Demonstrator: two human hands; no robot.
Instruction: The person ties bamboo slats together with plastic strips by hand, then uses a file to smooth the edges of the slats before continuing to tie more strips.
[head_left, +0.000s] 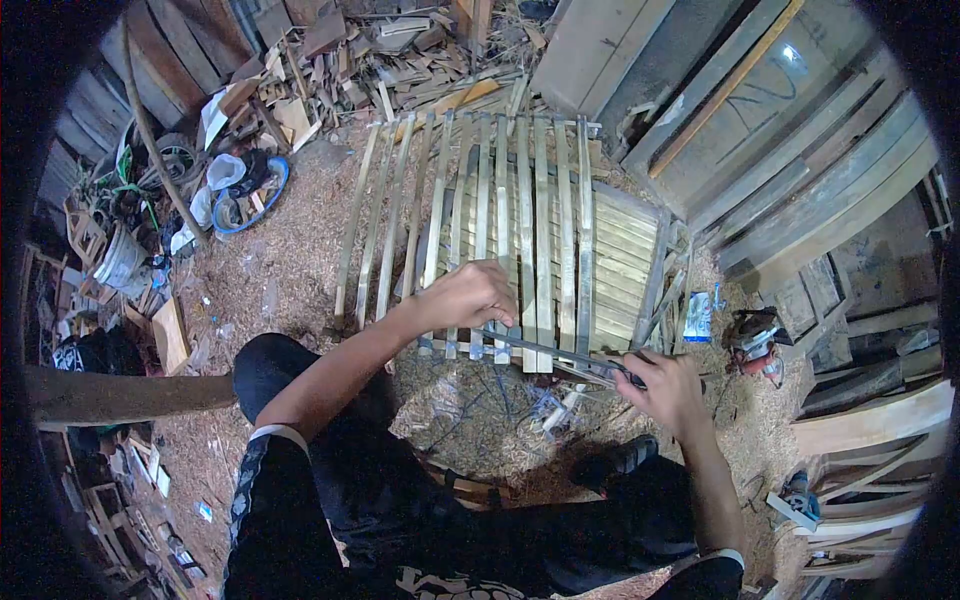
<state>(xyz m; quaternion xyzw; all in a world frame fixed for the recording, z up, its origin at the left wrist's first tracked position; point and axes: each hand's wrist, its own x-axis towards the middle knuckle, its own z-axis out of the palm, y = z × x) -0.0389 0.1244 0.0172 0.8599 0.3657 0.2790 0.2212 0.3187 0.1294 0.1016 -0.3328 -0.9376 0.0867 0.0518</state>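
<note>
My right hand [665, 392] is closed round the dark handle of a long, narrow metal tool [560, 352]. The tool's kind is not clear. It slants up and left across the near ends of several pale wooden slats [527, 230]. Close to its far end is my left hand [468, 296], with fingers curled above the slats. What lies between those fingers, if anything, is hidden. The slats run side by side away from me, and a slatted wooden panel [622, 265] shows beneath them on the right.
Sawdust covers the ground [290, 230]. Scrap wood [400, 50] is heaped at the back. A blue basin [282, 190] stands at left. Boards [720, 90] lean at right, near a red-and-dark power tool [762, 350]. Curved timber pieces [870, 430] lie lower right.
</note>
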